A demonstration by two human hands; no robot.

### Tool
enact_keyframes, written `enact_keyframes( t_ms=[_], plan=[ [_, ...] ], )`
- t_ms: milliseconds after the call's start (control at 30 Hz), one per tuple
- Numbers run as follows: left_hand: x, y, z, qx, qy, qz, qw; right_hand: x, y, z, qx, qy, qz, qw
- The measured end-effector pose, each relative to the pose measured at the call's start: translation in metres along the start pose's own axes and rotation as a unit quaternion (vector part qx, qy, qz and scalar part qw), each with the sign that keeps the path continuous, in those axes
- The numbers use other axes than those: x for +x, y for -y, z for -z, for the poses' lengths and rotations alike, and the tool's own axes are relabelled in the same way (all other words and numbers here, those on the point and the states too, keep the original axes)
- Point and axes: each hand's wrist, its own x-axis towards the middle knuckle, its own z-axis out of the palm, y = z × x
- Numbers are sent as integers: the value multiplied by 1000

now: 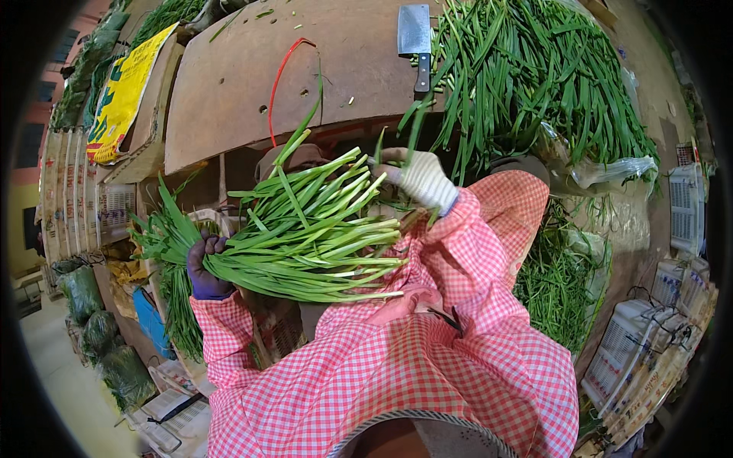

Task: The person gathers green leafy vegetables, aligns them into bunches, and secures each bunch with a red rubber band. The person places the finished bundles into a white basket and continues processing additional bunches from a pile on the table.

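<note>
A fanned bunch of long green chives (305, 229), pale stem ends to the right, is gripped at its leafy left part by my left hand (206, 263), in a dark purple glove. My right hand (416, 179), in a cream knit glove, is beside the upper stem ends, fingers curled on a loose green leaf (414, 137); its fingertips are partly hidden. Both arms wear pink checked sleeves.
A wooden board (229, 91) holds a cleaver (414, 34), with a big chive heap (527, 84) at its right and a red loop (271, 107). A yellow printed sack (126, 91) is left. More greens (557, 282) lie right; plastic crates (618, 343) stand outward.
</note>
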Motion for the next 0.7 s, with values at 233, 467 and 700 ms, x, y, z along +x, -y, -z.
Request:
enact_keyframes(
  t_ms=[233, 467, 700],
  plan=[
    [-5, 0, -7, 30, -8, -16, 999, 21, -2, -22, 56, -74, 89, 992],
    [-22, 9, -1, 231, 14, -32, 972, -11, -20, 15, -27, -16, 70, 997],
    [-59, -15, -16, 203, 74, 63, 974, 11, -3, -14, -52, -92, 129, 986]
  ],
)
